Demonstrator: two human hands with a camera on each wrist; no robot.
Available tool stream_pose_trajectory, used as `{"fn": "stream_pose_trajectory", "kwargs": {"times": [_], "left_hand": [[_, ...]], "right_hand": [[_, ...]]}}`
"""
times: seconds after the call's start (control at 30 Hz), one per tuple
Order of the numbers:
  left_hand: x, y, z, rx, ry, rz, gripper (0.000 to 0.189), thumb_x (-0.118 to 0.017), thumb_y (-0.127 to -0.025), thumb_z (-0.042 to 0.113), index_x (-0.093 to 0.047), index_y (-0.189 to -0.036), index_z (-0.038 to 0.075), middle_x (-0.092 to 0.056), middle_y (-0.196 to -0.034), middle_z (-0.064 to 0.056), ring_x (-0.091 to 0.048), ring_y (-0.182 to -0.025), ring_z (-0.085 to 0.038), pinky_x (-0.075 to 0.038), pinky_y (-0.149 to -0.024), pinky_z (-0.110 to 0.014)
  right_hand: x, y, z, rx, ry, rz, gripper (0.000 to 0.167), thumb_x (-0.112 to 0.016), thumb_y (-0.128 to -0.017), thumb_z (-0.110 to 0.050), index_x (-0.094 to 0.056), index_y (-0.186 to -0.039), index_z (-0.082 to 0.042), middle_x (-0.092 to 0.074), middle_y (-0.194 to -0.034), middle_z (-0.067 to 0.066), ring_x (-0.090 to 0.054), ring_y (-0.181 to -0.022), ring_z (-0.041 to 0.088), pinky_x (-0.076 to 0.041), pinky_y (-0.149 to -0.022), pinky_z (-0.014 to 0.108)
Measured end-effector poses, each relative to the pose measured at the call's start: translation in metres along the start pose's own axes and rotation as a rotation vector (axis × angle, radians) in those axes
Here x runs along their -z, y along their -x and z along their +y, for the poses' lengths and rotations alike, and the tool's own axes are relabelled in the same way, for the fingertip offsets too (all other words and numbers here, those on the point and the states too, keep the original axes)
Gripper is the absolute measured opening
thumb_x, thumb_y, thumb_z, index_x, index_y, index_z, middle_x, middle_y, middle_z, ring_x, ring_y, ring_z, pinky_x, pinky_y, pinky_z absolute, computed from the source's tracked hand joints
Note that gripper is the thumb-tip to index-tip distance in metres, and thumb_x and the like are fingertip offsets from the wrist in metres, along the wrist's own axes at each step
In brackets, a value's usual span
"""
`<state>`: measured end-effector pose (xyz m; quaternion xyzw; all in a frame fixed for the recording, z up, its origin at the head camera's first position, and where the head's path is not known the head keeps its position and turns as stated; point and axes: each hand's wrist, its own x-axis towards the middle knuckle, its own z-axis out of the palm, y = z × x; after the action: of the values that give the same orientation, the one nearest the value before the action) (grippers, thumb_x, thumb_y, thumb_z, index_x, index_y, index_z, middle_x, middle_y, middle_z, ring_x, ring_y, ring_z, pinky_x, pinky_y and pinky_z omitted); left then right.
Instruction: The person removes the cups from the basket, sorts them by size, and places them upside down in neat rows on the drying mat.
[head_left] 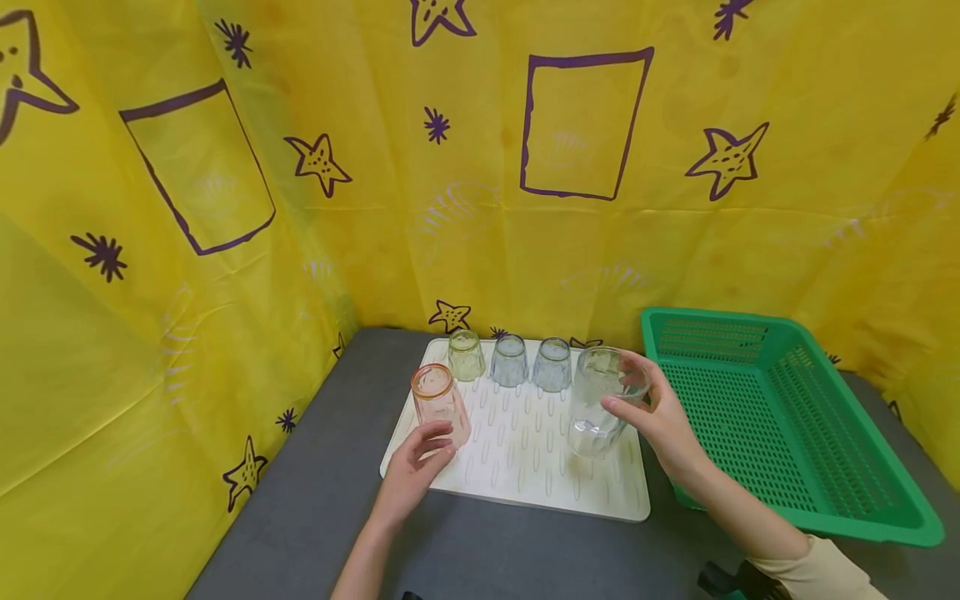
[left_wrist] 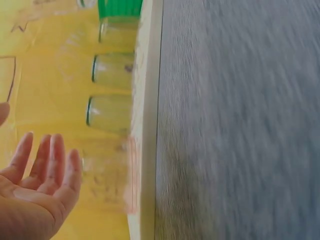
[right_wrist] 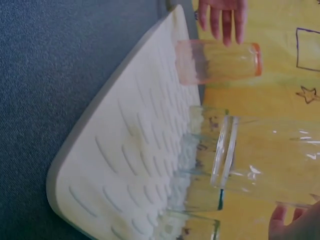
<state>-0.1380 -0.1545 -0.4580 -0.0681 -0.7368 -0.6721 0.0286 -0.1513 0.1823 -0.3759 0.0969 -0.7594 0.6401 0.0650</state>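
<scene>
My right hand [head_left: 663, 412] grips a large clear glass [head_left: 591, 421] over the right side of a white ribbed drying mat [head_left: 517, 467]. In the right wrist view, this glass hangs apart from the mat. A pink glass [head_left: 442, 408] with an orange ring on top stands at the mat's left side, narrower end up. Beside it my left hand [head_left: 416, 471] is held with loosely bent fingers; a gap separates fingers and pink glass in the right wrist view. Along the back edge stand a yellow-green glass [head_left: 466, 357] and two bluish glasses [head_left: 510, 362], also narrower end up.
A green plastic basket [head_left: 810, 417] stands right of the mat on the dark grey table [head_left: 322, 467]. Yellow cloth [head_left: 480, 250] with drawn stars hangs behind and at the left. Another small glass [right_wrist: 190, 227] shows in the right wrist view.
</scene>
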Motion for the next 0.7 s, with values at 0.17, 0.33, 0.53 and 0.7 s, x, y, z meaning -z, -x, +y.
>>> {"fn": "stream_pose_trajectory", "kwargs": {"times": [0.17, 0.33, 0.53, 0.7], "left_hand": [[-0.015, -0.002, 0.002, -0.016, 0.062, -0.104, 0.045, -0.069, -0.088, 0.002, -0.054, -0.130, -0.002, -0.056, -0.126, -0.024, -0.052, -0.116, -0.046, -0.048, -0.092, -0.030], [-0.028, -0.003, 0.003, -0.022, 0.080, -0.200, 0.058, -0.071, -0.086, 0.005, -0.047, -0.138, 0.005, -0.053, -0.131, -0.019, -0.051, -0.120, -0.042, -0.044, -0.099, -0.045], [-0.042, -0.005, 0.005, -0.037, 0.061, -0.287, 0.070, -0.076, -0.083, 0.012, -0.041, -0.143, 0.012, -0.049, -0.138, -0.011, -0.047, -0.126, -0.039, -0.043, -0.101, -0.046], [-0.052, -0.007, 0.009, -0.042, 0.030, -0.329, 0.074, -0.079, -0.081, 0.016, -0.040, -0.144, 0.018, -0.048, -0.141, -0.006, -0.045, -0.129, -0.035, -0.042, -0.102, -0.044]], "right_hand": [[-0.008, 0.003, 0.005, 0.000, -0.016, -0.044, 0.066, -0.067, -0.089, -0.008, -0.034, -0.147, -0.005, -0.038, -0.135, 0.010, -0.038, -0.113, 0.023, -0.045, -0.083, 0.021], [-0.016, 0.006, 0.011, 0.008, -0.007, -0.092, 0.067, -0.069, -0.087, -0.010, -0.036, -0.145, -0.007, -0.041, -0.135, 0.010, -0.038, -0.116, 0.026, -0.045, -0.087, 0.023], [-0.026, 0.009, 0.019, 0.064, -0.001, -0.167, 0.068, -0.072, -0.086, -0.008, -0.039, -0.145, -0.010, -0.043, -0.134, 0.009, -0.038, -0.118, 0.033, -0.044, -0.096, 0.029], [-0.035, 0.012, 0.023, 0.090, 0.004, -0.229, 0.069, -0.075, -0.084, -0.009, -0.040, -0.144, -0.014, -0.044, -0.133, 0.007, -0.041, -0.117, 0.027, -0.043, -0.100, 0.033]]}}
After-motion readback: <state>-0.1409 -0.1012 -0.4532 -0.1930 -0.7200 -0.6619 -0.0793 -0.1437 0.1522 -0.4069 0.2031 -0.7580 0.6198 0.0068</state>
